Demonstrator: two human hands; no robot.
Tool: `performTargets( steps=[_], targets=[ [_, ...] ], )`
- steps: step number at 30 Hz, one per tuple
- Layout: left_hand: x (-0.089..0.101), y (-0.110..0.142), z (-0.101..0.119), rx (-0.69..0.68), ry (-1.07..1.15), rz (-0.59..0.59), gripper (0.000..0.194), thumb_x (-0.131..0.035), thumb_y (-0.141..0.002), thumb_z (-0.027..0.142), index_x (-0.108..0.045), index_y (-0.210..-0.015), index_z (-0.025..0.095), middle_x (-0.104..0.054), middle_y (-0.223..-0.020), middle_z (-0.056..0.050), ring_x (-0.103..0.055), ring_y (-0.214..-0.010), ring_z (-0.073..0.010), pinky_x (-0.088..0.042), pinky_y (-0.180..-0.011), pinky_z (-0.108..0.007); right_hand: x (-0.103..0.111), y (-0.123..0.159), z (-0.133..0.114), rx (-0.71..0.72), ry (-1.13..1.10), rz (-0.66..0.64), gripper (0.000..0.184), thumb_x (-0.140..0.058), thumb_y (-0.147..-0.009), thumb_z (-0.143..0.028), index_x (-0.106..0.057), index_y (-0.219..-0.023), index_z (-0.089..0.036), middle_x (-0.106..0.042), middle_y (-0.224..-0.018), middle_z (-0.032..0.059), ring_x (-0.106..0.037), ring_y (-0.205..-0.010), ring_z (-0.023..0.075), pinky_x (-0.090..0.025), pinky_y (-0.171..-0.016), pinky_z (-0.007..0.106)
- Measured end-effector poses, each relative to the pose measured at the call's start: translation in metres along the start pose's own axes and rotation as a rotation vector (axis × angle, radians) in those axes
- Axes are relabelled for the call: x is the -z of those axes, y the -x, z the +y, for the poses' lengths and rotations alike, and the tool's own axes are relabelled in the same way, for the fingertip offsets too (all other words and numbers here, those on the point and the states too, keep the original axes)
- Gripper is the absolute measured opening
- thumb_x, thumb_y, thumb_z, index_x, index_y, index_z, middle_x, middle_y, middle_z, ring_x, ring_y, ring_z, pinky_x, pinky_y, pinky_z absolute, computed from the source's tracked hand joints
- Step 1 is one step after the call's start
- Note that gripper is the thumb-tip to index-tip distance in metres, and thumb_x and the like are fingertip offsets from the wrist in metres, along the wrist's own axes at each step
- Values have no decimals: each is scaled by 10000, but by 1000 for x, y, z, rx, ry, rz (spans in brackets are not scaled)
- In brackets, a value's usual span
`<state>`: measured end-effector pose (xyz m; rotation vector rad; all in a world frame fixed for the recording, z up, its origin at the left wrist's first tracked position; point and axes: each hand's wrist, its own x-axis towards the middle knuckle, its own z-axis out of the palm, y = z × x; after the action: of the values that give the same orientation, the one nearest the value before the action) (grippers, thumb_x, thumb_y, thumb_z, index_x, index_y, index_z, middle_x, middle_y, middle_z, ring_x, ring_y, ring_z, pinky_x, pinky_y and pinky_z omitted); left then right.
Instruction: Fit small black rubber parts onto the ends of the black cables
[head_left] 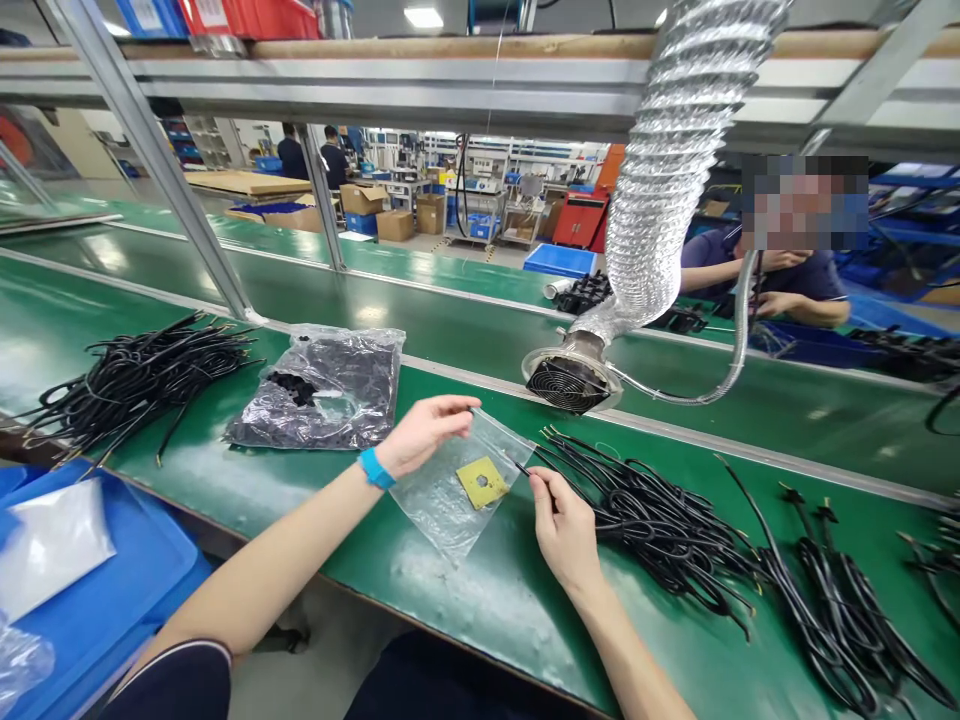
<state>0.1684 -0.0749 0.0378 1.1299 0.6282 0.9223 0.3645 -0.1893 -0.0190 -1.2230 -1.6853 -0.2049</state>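
My left hand (427, 435), with a blue band on the wrist, pinches the upper left corner of a clear zip bag (439, 515). Inside or under the clear plastic shows a yellow square pad (481, 483) with a hole in its middle. My right hand (564, 525) is closed at the bag's right edge. From its fingertips a thin dark pointed thing (523, 469) sticks out towards the bag; its kind is unclear. Just right of that hand lies a bundle of black cables (660, 530) with bare wire ends.
A plastic bag of small black parts (337, 385) and another cable bundle (142, 385) lie to the left. Blue trays (142, 560) stand lower left. A fume hood with a fan (568, 383) hangs from a silver duct (652, 190). Across the bench sits another person (795, 270).
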Motion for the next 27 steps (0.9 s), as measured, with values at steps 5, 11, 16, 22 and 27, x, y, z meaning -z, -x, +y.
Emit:
performTargets(
  steps=[5,11,16,22,27],
  targets=[
    [-36,-18,-33,181,331,-176,489,-875,-533,213,-725,-974,66,-582,-796,-66,-559,-673,-92,-461,-665,-215,1,-1,3,-176,-98,45,271,-429,-996,-251,-626,-943,-72,-545,-676,30,-474,-521,67,-342,-443,158],
    [-36,-12,-50,221,406,-230,471,-846,-615,209,-720,-1043,57,-622,-807,-124,-611,-738,-136,-501,-739,-252,1,-2,3,-196,-125,30,293,-434,-993,-267,-637,-943,-61,-515,-647,27,-444,-503,61,-327,-433,157],
    [-34,-10,-50,220,385,-224,514,-859,-600,256,-718,-1057,68,-641,-840,-141,-632,-743,-149,-513,-760,-259,2,-4,-1,-135,-102,46,227,-444,-985,-199,-628,-931,-76,-585,-745,25,-531,-581,52,-380,-481,128],
    [-37,-7,-44,212,374,-187,558,-873,-568,272,-699,-1043,35,-636,-793,-137,-627,-713,-147,-511,-722,-258,1,-5,-1,-88,-79,13,191,-468,-978,-167,-634,-951,-75,-638,-891,33,-607,-726,36,-447,-676,70],
    [-35,-5,-41,132,196,-153,562,-838,-631,314,-678,-1082,20,-641,-813,-116,-605,-691,-114,-494,-695,-225,0,-2,2,-70,-44,-23,175,-485,-974,-178,-635,-954,-89,-638,-886,18,-597,-696,33,-440,-638,96]
  ],
)
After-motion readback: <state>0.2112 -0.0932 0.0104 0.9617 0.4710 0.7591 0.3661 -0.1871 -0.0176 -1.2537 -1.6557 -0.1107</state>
